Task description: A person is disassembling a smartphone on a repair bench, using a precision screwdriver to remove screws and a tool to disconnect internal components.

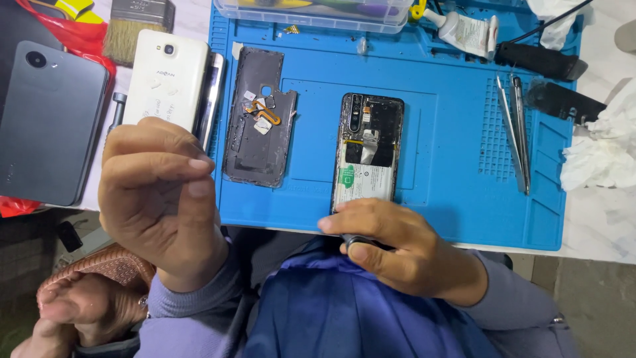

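left hand (159,199) raised, thumb and fingertips (199,166) pinched shut; whatever sits in the pinch is too small to tell. risk: a tiny part could slip from there and drop off the blue repair mat (457,199). beyond those fingertips lie a white phone (165,79) and a detached back cover (258,119). right hand (397,248) curls closed around a dark screwdriver handle (358,242), fingertips touching the opened phone (368,149) at its bottom edge; a slip could gouge the battery.

1. The opened phone (368,149) has its lower end hidden under the right hand (397,248).
2. A dark tool (358,240) in that hand is mostly covered.
3. Whether the left hand (159,199), fingertips pinched, holds anything is too small to tell.
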